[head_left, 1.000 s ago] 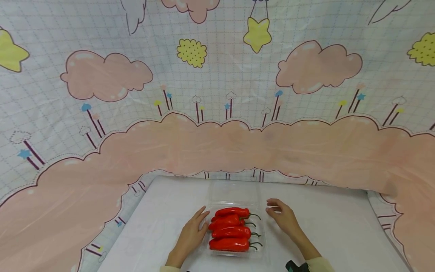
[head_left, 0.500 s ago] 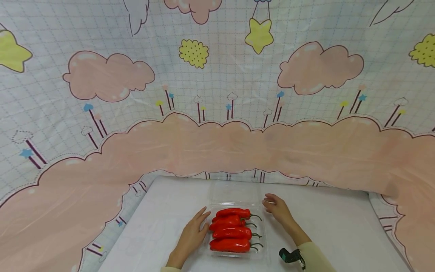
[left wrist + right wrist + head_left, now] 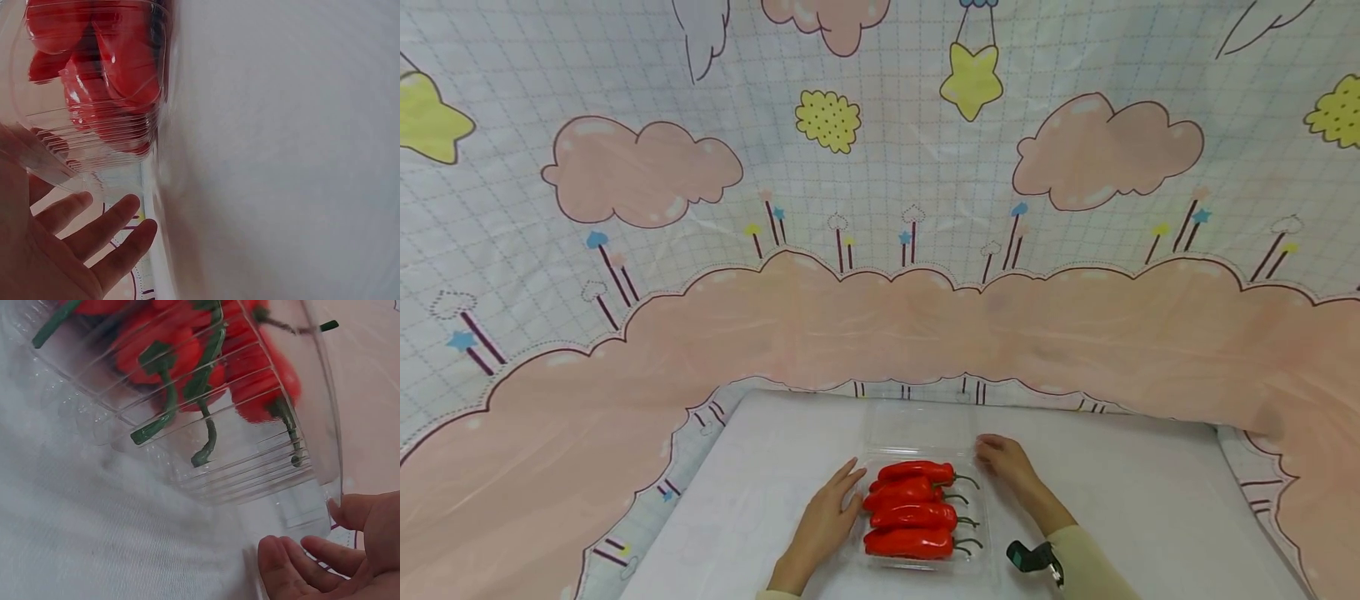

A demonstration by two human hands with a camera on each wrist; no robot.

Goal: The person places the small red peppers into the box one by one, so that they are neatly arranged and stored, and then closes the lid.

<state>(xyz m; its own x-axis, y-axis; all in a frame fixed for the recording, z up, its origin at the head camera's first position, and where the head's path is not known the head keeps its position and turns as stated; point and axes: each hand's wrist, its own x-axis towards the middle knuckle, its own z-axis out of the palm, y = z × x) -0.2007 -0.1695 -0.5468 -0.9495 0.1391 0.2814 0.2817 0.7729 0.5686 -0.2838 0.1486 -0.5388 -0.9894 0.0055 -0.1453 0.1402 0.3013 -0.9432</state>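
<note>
A clear plastic clamshell box stands on the table with its lid folded back, away from the person. Several red peppers with green stems lie side by side in the box. My left hand is at the box's left side, fingers extended and spread; the left wrist view shows its fingers beside the clear wall. Close to the right end of the hinge is my right hand. In the right wrist view its thumb meets the clear plastic edge, with the loosely bent fingers apart from the thumb.
The box rests on a white table. A printed cloth curtain with clouds and stars hangs behind the table and around its sides. A dark wrist device sits at the right sleeve.
My right hand has moved left, closer to the lid's hinge, and its forearm has come further into view. The left hand stays beside the box. The peppers have not moved.
</note>
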